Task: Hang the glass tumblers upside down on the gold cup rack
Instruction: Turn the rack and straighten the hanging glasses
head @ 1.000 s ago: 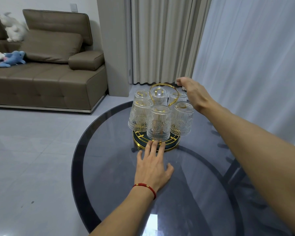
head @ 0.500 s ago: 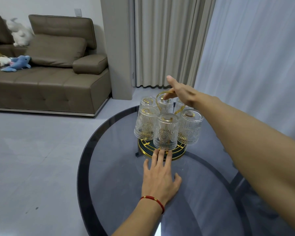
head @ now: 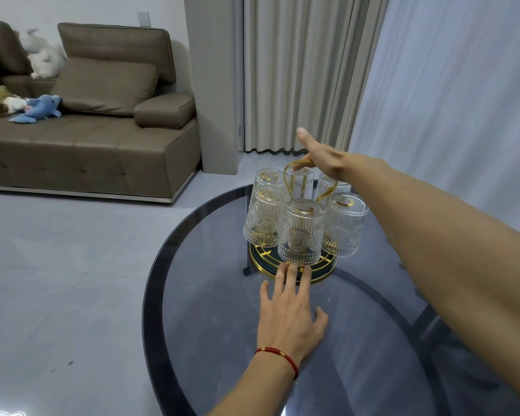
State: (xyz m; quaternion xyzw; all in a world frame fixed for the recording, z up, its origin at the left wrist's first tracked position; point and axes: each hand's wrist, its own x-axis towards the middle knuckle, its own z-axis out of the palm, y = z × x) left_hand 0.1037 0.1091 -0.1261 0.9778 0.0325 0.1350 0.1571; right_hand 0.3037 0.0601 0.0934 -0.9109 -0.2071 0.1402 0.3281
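The round glass worktop (head: 192, 295) carries the gold rack (head: 294, 267) near its far side. Six tumblers (head: 302, 232) hang upside down around it, bases up, long axes near vertical. The left hand (head: 291, 319) lies flat and spread, fingertips touching the rack's base. The right hand (head: 321, 157) is nearer the loop handle (head: 288, 175), fingers hooked on its top, thumb out.

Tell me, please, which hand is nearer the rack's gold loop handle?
Right. The right hand is at the gold loop handle; the left hand lies flat by the rack's base.
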